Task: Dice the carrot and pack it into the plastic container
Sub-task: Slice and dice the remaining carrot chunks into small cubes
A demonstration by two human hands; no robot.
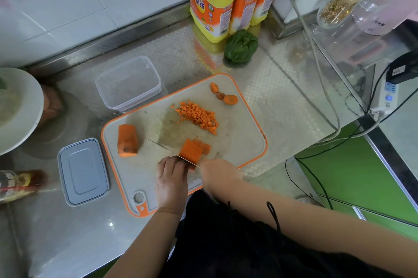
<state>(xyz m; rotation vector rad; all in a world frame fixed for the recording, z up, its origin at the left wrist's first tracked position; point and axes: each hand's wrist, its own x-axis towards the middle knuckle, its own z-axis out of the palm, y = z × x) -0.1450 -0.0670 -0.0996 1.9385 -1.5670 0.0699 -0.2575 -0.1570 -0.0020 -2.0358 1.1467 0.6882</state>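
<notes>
Steel counter (282, 96), tiled wall (67, 6), orange-rimmed cutting board (244, 142)

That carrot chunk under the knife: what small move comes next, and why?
Probably another downward cut. The knife sits against the carrot chunk steadied by the left hand, only partly sliced, while the plastic container is still empty.

L hand (172, 178) curls over a carrot chunk (191, 152) on the orange-rimmed cutting board (246, 142); R hand (217, 170) holds a cleaver (166, 148), blade against the chunk. Diced carrot pile (199, 117) mid-board, big carrot piece (127, 140) at left, carrot ends (224, 96) at far corner. Clear plastic container (129, 83) behind board, w/ its lid (83, 171) lying apart at left.
</notes>
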